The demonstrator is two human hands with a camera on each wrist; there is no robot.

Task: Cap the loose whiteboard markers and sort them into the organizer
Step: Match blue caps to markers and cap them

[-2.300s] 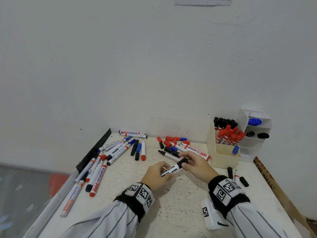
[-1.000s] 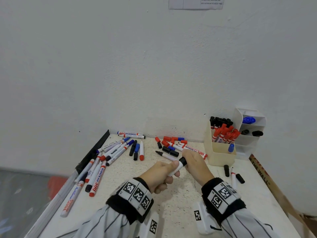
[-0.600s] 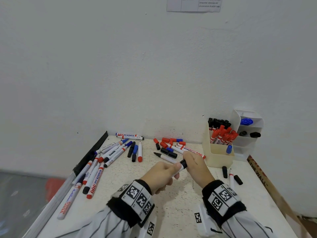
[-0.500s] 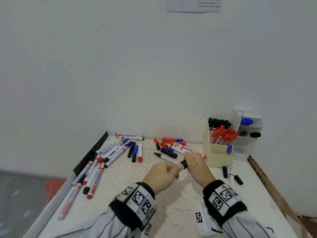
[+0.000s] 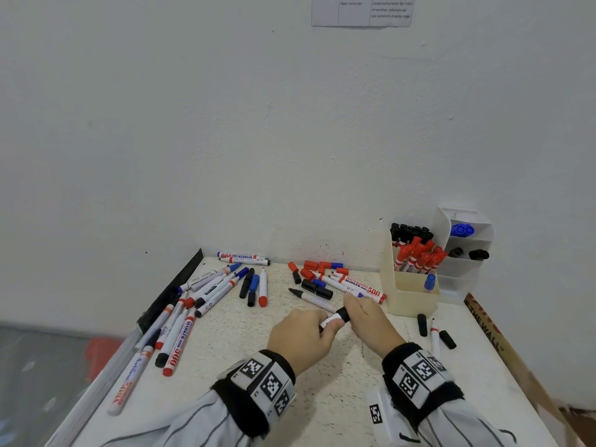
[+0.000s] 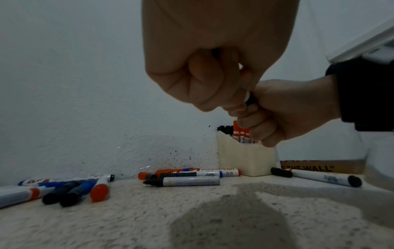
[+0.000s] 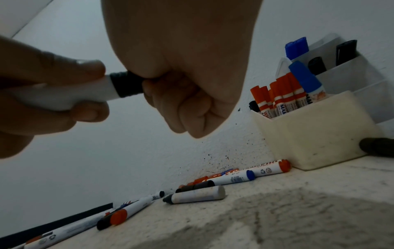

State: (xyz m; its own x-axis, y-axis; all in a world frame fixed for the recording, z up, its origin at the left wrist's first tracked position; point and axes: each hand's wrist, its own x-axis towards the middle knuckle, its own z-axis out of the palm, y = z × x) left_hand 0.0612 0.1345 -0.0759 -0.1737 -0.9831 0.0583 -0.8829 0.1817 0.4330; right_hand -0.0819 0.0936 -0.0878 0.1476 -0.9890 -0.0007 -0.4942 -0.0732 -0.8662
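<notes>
Above the middle of the table my left hand (image 5: 303, 333) grips the white barrel of a black marker (image 7: 81, 92). My right hand (image 5: 367, 317) is curled round its black cap (image 7: 127, 85), which sits on the marker's end. The two fists meet at the marker (image 5: 335, 317), and the fingers hide most of it. The cream organizer (image 5: 409, 295) stands at the back right with black, red and blue markers upright in it. Loose markers (image 5: 200, 295) and loose caps (image 5: 317, 272) lie across the table.
A white tiered holder (image 5: 467, 253) with blue and black caps stands behind the organizer. An uncapped black marker (image 5: 309, 296) lies just beyond my hands. A marker and two black caps (image 5: 435, 333) lie right of my right wrist. The wall closes the back.
Both hands have turned the marker from lying flat to angled up, then drawn together until the fists meet over the black cap. The head view has dipped slightly.
</notes>
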